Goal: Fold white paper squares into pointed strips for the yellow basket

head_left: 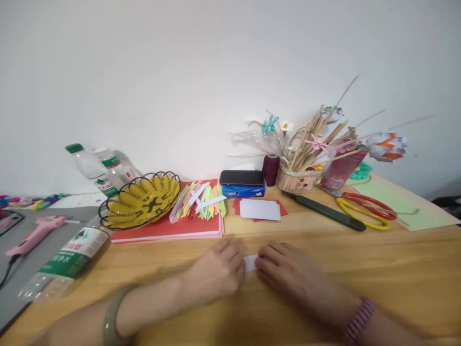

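Note:
A small piece of white paper (pixel 250 263) lies on the wooden table between my two hands, and only its middle part shows. My left hand (pixel 218 271) is closed at the paper's left end, fingers curled and knuckles up. At the right end, my right hand (pixel 291 271) presses down on the paper with its fingers bent and held together. Both fingertips and the paper's ends are hidden under the hands. Just beyond them lies a stack of small cards (pixel 259 210), white on top with red and green below.
Behind stand a yellow basket (pixel 137 204), folded paper strips (pixel 201 199) on red sheets (pixel 144 234), a phone (pixel 242 178) on a tissue pack (pixel 248 191), and thread (pixel 271 169). Right: green cutter (pixel 326 211), scissors (pixel 370 211), flower basket (pixel 295 181). Left: bottle (pixel 72 259), glue gun (pixel 36 235).

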A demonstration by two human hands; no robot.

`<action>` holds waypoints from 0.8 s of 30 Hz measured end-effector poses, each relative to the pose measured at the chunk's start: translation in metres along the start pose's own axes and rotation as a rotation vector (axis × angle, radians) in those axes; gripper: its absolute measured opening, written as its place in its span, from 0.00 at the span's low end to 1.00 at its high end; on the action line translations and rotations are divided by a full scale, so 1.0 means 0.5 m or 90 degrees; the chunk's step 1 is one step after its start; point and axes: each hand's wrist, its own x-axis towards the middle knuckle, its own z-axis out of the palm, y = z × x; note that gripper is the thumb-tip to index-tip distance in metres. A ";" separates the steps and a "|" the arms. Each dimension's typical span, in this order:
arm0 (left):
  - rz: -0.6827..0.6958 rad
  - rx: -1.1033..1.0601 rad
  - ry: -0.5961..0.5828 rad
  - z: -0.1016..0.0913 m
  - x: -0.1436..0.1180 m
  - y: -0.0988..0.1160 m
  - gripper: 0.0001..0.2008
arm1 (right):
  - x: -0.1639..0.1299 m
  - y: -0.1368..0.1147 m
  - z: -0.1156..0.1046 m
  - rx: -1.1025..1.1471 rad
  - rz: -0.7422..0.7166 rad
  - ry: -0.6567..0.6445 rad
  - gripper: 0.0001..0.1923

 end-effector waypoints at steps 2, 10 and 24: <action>-0.059 -0.060 -0.017 -0.007 0.016 -0.017 0.10 | 0.006 0.005 0.001 0.011 -0.005 0.006 0.05; -0.332 -0.482 -0.106 -0.011 0.023 -0.061 0.16 | 0.005 0.037 0.009 0.178 0.079 0.033 0.15; -0.636 -1.013 0.144 -0.012 0.097 -0.077 0.23 | 0.052 0.041 -0.054 0.754 0.396 0.031 0.26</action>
